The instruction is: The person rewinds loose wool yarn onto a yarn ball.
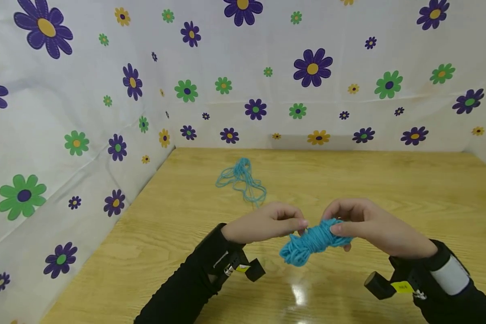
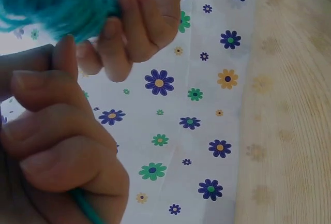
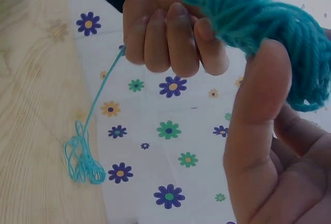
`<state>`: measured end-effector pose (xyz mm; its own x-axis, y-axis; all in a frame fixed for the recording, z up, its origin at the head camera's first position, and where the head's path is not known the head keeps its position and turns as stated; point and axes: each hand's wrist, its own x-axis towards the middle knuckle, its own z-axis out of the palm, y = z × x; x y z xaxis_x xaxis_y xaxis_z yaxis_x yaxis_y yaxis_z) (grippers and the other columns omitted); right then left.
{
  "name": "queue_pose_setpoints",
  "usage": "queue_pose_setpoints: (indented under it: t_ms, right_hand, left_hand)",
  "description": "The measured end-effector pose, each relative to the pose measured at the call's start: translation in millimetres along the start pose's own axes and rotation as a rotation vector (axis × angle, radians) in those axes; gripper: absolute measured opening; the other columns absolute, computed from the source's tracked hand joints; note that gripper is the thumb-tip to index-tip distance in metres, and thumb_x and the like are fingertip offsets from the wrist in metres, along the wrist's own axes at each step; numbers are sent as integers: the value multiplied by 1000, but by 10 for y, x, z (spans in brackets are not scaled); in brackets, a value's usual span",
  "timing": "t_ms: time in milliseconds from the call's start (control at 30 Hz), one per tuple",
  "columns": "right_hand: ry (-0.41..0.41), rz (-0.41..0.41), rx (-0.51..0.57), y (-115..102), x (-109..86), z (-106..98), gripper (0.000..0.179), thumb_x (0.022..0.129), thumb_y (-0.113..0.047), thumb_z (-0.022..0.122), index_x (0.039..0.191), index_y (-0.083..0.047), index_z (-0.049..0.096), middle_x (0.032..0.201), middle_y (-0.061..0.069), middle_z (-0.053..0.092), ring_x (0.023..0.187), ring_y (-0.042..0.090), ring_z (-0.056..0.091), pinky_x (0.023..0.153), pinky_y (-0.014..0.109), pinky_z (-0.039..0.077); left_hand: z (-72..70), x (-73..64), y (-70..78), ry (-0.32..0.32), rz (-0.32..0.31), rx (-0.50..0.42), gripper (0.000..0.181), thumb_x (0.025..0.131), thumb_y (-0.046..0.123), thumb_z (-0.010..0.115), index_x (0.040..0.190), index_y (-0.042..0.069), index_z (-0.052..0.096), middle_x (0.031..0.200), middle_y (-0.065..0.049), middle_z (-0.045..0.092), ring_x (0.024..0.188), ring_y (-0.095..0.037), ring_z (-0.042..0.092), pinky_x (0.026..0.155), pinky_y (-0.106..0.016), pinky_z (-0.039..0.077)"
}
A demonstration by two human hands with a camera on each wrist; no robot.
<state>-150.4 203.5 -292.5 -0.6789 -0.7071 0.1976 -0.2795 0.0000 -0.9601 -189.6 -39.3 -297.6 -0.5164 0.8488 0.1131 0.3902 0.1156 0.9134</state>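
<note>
A wound bundle of blue yarn (image 1: 316, 238) is held above the table, tilted with its left end lower. My right hand (image 1: 366, 222) grips its right end, thumb on the near side and fingers behind. Beside the bundle's middle is my left hand (image 1: 273, 220), its fingers curled round a strand of the same yarn. In the left wrist view that yarn strand (image 2: 87, 207) comes out below the curled fingers. The right wrist view shows the strand (image 3: 103, 87) running from the left hand to a loose yarn pile (image 3: 83, 162).
The loose pile of yarn (image 1: 242, 175) lies on the wooden table (image 1: 389, 180), behind the left hand. A white cloth with printed flowers (image 1: 227, 54) hangs along the back and left sides. Each wrist carries a strapped-on camera (image 1: 255, 270).
</note>
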Motion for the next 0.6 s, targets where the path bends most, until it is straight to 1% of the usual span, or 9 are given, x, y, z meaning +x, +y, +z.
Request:
queue_pose_setpoints:
  t_ms: [67,133,233,267,333,400,467,500,600]
  right_hand:
    - [-8,27,-50,-8,4,10,14,96,1,44,105,3,54,87,7,58,70,17,54,58,27,52]
    - [-9,47,-83,-14,11,18,13,95,0,45,105,4,54,86,10,57,70,19,54,57,27,52]
    - [8,71,-122,-23,22,25,13,95,-2,47,105,5,54,86,14,56,70,19,54,57,29,52]
    - [19,80,-135,-26,24,28,14,95,-2,48,104,6,54,87,15,56,70,19,54,57,29,53]
    - [50,106,-169,-34,30,36,14,95,-4,49,104,6,54,88,18,56,72,20,54,57,31,53]
    - [85,142,-201,-41,38,47,17,94,-7,51,105,6,54,90,19,56,73,22,55,58,32,54]
    - [122,177,-236,-44,49,61,20,94,-11,52,106,5,53,92,20,57,75,23,55,59,33,54]
    - [141,193,-252,-43,55,67,22,94,-12,53,107,5,53,93,19,57,75,24,56,60,34,55]
    - [202,218,-297,-30,74,84,25,95,-16,53,108,4,54,94,18,58,75,25,57,62,35,54]
  left_hand:
    - [-11,-12,4,-2,4,0,24,99,8,43,89,-3,61,63,0,34,54,-10,30,56,-24,31]
    - [-22,-20,9,-8,8,-7,24,99,9,43,90,-3,61,63,0,33,54,-11,29,56,-25,30]
    - [-36,-24,14,0,7,8,25,99,10,43,90,-3,62,70,0,49,60,-10,37,63,-24,37]
    - [-39,-26,16,4,5,12,25,99,10,43,90,-3,62,74,-2,54,65,-9,41,69,-25,41]
    - [-43,-31,26,17,-3,21,25,99,10,43,90,-3,63,86,-6,62,75,-9,49,81,-29,45]
    - [-46,-38,39,28,-9,35,25,99,10,43,90,-4,63,91,-10,64,80,-11,53,85,-35,46]
    - [-47,-46,58,36,-14,50,26,99,9,43,90,-3,64,93,-12,64,85,-12,56,88,-37,46]
    - [-46,-50,67,41,-17,59,25,99,9,43,91,-3,64,93,-12,64,85,-12,56,87,-35,46]
    - [-40,-61,97,59,-21,78,25,99,9,43,93,-2,65,92,-10,65,76,-10,54,76,-28,46]
